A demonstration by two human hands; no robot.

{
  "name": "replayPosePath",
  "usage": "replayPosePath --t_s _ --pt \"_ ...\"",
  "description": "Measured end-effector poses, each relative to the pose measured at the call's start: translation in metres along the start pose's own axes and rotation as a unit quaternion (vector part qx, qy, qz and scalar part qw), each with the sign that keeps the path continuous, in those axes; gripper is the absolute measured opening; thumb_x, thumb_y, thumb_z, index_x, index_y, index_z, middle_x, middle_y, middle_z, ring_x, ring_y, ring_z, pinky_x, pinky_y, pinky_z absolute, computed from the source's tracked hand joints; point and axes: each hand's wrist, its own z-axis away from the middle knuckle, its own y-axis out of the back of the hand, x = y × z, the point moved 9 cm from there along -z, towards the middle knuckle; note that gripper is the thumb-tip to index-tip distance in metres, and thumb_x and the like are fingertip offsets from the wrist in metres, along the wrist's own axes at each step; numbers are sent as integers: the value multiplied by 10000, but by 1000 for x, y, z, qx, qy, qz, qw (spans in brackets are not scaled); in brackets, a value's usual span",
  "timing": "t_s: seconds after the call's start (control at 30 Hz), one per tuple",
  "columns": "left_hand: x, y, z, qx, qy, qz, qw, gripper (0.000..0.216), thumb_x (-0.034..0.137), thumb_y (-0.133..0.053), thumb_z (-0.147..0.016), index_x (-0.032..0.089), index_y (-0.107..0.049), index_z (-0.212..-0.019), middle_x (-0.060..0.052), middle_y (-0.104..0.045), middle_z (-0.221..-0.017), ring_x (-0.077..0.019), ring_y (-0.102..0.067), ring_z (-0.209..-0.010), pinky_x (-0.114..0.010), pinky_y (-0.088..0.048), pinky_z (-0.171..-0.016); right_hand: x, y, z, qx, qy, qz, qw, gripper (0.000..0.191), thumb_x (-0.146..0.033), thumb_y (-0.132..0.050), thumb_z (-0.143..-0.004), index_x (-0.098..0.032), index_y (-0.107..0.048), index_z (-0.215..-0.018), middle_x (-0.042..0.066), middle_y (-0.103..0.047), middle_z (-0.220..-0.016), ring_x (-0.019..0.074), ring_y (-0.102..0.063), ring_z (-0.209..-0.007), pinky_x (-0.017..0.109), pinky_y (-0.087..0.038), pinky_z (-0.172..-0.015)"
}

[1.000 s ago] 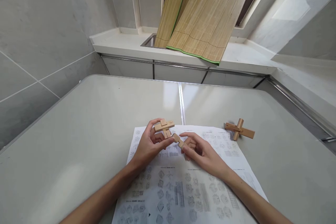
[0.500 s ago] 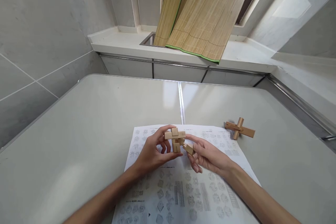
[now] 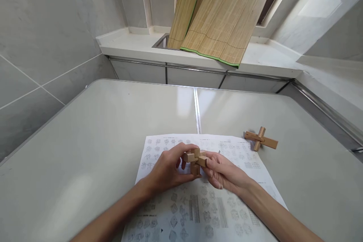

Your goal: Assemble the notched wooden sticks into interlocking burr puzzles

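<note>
A small wooden interlocking puzzle (image 3: 194, 159) made of crossed light-brown blocks is held above a printed instruction sheet (image 3: 198, 200). My left hand (image 3: 167, 168) grips it from the left, thumb under and fingers over the top. My right hand (image 3: 224, 172) pinches a block at the puzzle's right side, pressed against the other pieces. Both hands are closed on the wood.
A second wooden cross-shaped puzzle (image 3: 261, 140) lies on the grey table (image 3: 85, 140) to the right of the sheet. Behind the table runs a white ledge (image 3: 136, 47) with a rolled bamboo mat (image 3: 218, 15) leaning on it. Tiled walls stand left and right.
Both hands drew closer to me and lower over the sheet. The separate block in my right hand has been brought against the assembly in my left hand.
</note>
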Motion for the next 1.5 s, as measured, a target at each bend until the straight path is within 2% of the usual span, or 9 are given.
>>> replayPosePath --t_s 0.2,0.4,0.57,0.73,0.83,0.93,1.0,1.27,1.5 --pt "6 4 0 19 -32 -27 999 570 235 -865 -788 299 -597 -1287 -48 -664 -1180 -144 -656 -848 -228 -517 -615 2 -3 4 18 -20 35 999 706 -491 -851 -859 -98 -567 -1373 -61 -629 -510 49 -386 -279 162 -259 -322" --pt "3 -3 1 -11 -12 16 1000 522 231 -867 -794 274 -600 -1240 -15 -707 -1066 -115 -633 -749 -215 -512 -592 9 0 5 59 -36 104 992 754 -408 -839 -836 -119 -508 -1449 -72 -626 -468 87 -428 -263 159 -276 -294" --pt "1 -2 -1 -7 8 60 998 517 224 -852 -815 259 -612 -1272 -26 -714 -1079 -107 -639 -735 -215 -542 -593 4 -11 5 40 -6 132 990 805 -658 -682 -930 -121 -456 -1486 -49 -635 -495 108 -454 -265 173 -277 -279" --pt "-6 1 -2 4 35 90 995 571 243 -870 -808 249 -606 -1314 -35 -728 -1072 -113 -650 -726 -241 -578 -616 -18 -9 12 115 78 246 959 636 -625 -528 -1041 -175 -419 -1479 -50 -660 -534 142 -572 -368 236 -468 -418" --pt "-9 2 -1 18 44 104 993 597 268 -898 -784 248 -597 -1299 -24 -722 -1037 -117 -654 -718 -250 -589 -619 -27 -7 16 153 126 328 924 485 -581 -519 -1061 -205 -499 -1367 -65 -639 -546 136 -574 -428 261 -499 -504" --pt "-9 0 -1 9 49 122 991 630 291 -914 -774 264 -586 -1311 -22 -703 -1064 -120 -667 -739 -260 -606 -649 -33 -9 18 159 156 402 888 382 -543 -510 -1077 -227 -544 -1289 -70 -623 -569 137 -585 -491 274 -508 -574" --pt "-8 1 -2 4 50 124 991 630 300 -919 -772 278 -591 -1310 -37 -676 -1138 -118 -665 -762 -247 -600 -634 -35 -9 17 156 163 425 877 356 -539 -498 -1083 -232 -559 -1254 -70 -617 -579 138 -585 -505 272 -491 -576" --pt "1 3 -7 -17 52 112 992 567 314 -883 -807 291 -602 -1300 -56 -623 -1211 -143 -651 -849 -269 -600 -682 -33 -10 11 124 137 406 895 413 -588 -417 -1095 -224 -599 -1025 -60 -583 -537 142 -545 -491 285 -447 -587" --pt "0 -3 -4 -51 57 122 990 563 288 -853 -836 312 -584 -1330 -61 -588 -1247 -106 -586 -768 -197 -484 -534 -27 -11 8 87 104 339 931 460 -640 -455 -1065 -219 -581 -928 -67 -528 -533 133 -512 -480 301 -457 -606"
